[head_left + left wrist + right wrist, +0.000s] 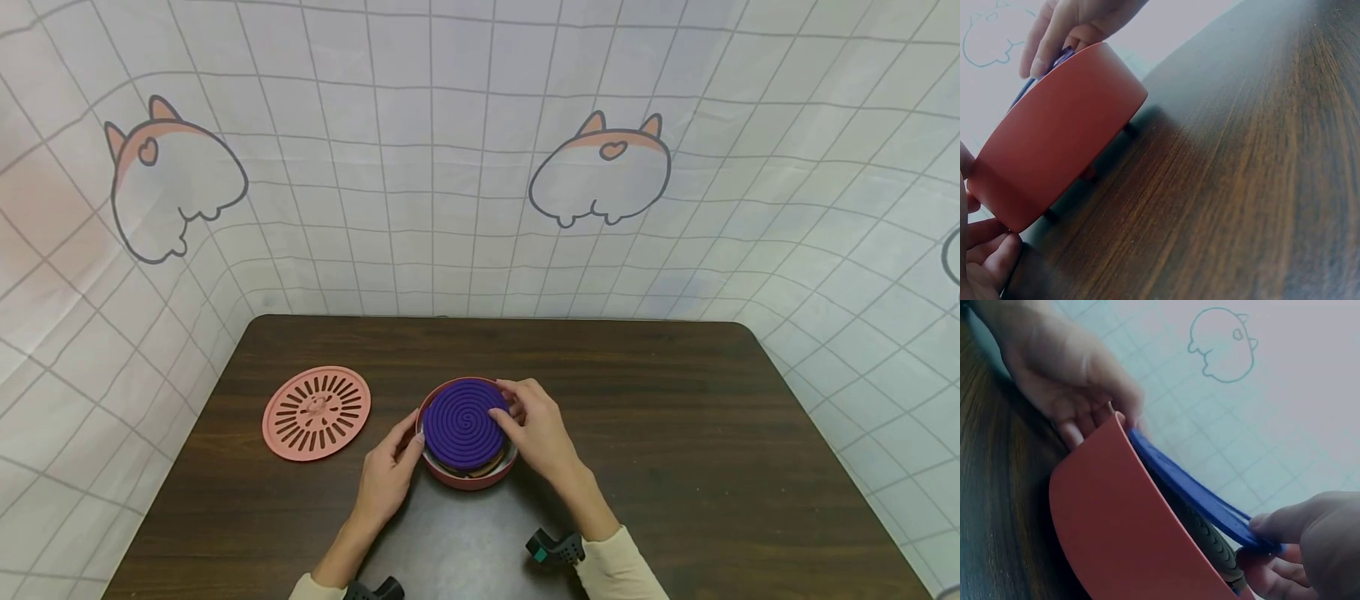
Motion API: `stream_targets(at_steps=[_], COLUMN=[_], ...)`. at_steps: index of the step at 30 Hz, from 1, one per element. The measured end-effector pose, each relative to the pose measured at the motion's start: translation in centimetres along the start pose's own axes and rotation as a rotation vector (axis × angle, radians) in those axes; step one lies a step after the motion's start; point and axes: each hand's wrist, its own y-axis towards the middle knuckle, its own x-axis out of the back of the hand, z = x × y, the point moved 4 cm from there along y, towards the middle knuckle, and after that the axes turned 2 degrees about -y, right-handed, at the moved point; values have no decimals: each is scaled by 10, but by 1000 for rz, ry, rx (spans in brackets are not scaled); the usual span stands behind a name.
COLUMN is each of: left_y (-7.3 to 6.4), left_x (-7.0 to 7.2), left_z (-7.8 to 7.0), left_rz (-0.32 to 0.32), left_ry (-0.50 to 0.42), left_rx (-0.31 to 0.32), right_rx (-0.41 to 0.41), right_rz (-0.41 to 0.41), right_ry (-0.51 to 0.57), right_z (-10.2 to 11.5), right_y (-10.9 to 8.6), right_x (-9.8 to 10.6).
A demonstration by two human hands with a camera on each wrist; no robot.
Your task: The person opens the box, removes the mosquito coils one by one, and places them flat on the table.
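Here, a purple spiral mat (463,423) tilts over the mouth of a round red box (468,483); the right hand (542,429) pinches its edge, the left hand (388,473) grips the box, and a pink slotted lid (317,414) lies leftward on the dark wooden table (675,442).

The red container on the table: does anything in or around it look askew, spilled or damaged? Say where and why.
The purple spiral disc sits askew: it tilts up out of the red container where the right hand pinches its edge, rather than lying flat. No spill or damage shows.
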Motion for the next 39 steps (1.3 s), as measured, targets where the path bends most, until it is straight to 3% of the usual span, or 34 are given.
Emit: stream_targets(at_steps=[9, 18, 39], left_y=[0, 0, 0], left_x=[0, 1, 1], left_z=[0, 1, 0], left_rz=[-2, 1, -4], left_ry=[-49, 2, -7], left_rx=[-1, -5, 6], right_rx=[-86, -162, -166], right_rz=[-1, 85, 297], right_ry=[66, 148, 192], right_z=[-3, -7, -11], right_y=[0, 0, -1], right_x=[-1, 0, 2])
